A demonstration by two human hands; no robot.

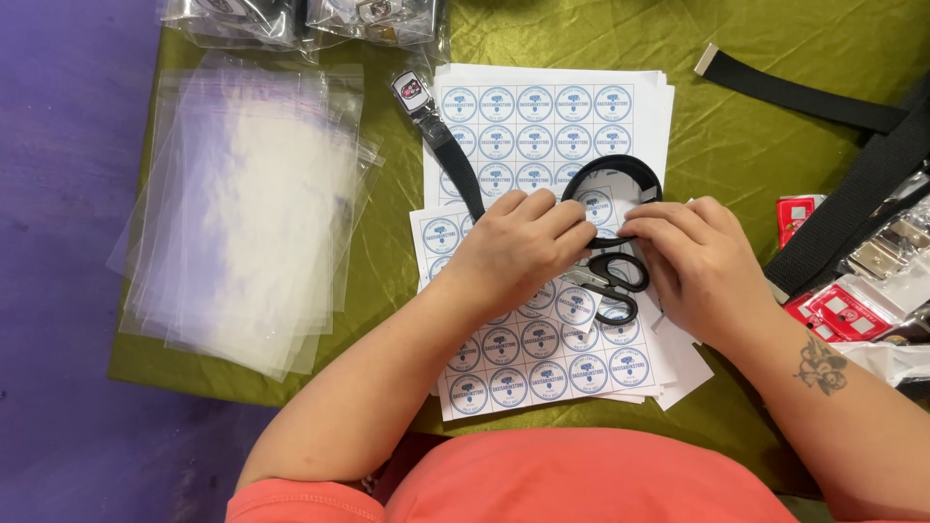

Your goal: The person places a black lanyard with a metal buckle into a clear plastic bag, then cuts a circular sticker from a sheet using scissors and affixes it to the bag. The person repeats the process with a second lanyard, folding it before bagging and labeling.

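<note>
Your left hand (pixel 518 247) and right hand (pixel 693 261) meet over the middle of the desk (pixel 756 145), fingers curled and pinched together on a black webbing belt (pixel 612 174). You hold it where its strap crosses itself, so that a loop stands just beyond your fingertips while the tail runs off toward the far edge and ends in a metal buckle (pixel 412 92). Neither hand is open; both are closed on the strap. Under your hands lie sheets of round blue stickers (pixel 542 358), spread in an uneven pile, and black-handled scissors (pixel 615 281) rest on them just below your knuckles, untouched. By the look of it the coil is only partly made: one loop formed, the buckle end lying straight. A stack of clear plastic bags (pixel 247 203) waits near the left edge, and bagged items (pixel 291 19) sit at the far left corner, which suggests some pieces are already packed. More black straps (pixel 843 208) and red-and-white buckles (pixel 833 310) crowd the right edge.
</note>
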